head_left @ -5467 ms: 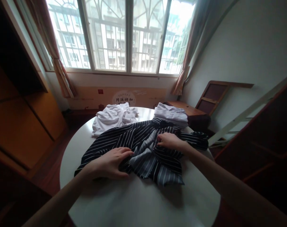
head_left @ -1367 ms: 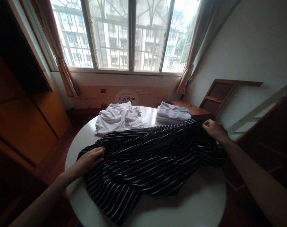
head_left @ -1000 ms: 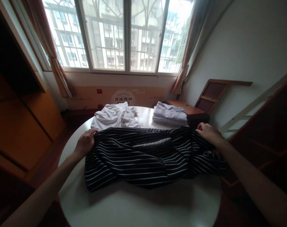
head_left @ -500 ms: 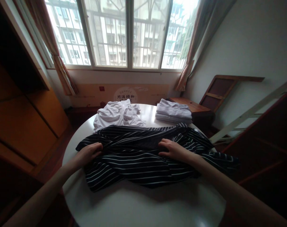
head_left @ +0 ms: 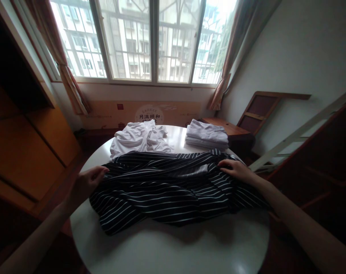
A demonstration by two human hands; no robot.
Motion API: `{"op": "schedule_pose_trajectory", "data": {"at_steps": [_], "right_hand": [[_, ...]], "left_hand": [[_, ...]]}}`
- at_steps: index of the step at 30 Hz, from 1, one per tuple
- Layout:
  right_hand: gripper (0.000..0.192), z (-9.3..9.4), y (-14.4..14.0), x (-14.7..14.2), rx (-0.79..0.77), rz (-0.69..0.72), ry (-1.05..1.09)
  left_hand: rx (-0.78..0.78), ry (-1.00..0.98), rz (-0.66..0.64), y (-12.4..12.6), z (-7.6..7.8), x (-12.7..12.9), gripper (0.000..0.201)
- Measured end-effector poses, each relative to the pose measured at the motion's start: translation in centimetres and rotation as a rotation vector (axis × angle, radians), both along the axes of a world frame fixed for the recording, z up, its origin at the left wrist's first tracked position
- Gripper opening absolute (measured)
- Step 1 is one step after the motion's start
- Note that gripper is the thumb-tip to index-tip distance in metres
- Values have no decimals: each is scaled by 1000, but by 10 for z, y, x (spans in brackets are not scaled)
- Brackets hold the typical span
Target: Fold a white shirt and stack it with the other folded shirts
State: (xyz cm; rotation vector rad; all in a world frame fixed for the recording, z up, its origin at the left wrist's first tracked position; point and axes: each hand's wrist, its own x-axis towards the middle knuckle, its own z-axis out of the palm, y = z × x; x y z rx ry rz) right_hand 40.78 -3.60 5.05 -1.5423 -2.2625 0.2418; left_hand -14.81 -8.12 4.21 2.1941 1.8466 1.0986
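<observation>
A black shirt with thin white stripes [head_left: 167, 201] lies spread and rumpled across the round white table [head_left: 173, 251]. At its left edge, my left hand [head_left: 88, 182] is closed, thumb and fingers pinching the cloth. My right hand [head_left: 237, 170] is at the upper right part of the shirt, its bent fingertips closed on the fabric. A lighter grey patch shows in the folds just left of those fingers.
Beyond the shirt sits a crumpled white garment [head_left: 135, 137] at the back left. A stack of folded white clothes [head_left: 207, 135] stands at the back right. A wooden cabinet [head_left: 27, 156] is on the left, a pale ladder [head_left: 295, 137] on the right.
My hands have spread apart: the left went left to the shirt's edge, the right moved right and slightly up. The shirt's right sleeve no longer sticks out as far.
</observation>
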Motion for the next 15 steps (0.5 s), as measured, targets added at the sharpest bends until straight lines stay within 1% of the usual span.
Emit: {"op": "schedule_pose_trajectory", "data": {"at_steps": [1,3,5,7,8,10,13,15], "right_hand": [[25,-3,-1,0,19,34,-6],[31,-6,-5,-8,81,91,-7],[29,-6,-8,-22,134,120,0],[26,-5,-10,-39,133,148,-17],[26,-4,-10,-47,119,159,-39],[28,-5,-9,-58,75,152,-100],[33,-6,-8,-64,3,95,-208],[33,-6,-8,-62,-26,72,-278]], "left_hand": [[-3,7,-63,-4,1,11,33],[-48,31,-233,-11,3,34,30],[-89,71,-412,-14,4,57,27],[-115,118,-542,-12,4,77,27],[-123,142,-567,-9,2,84,27],[-133,191,-534,1,-3,91,33],[-154,239,-427,18,-14,89,37],[-173,236,-417,26,-19,84,36]]}}
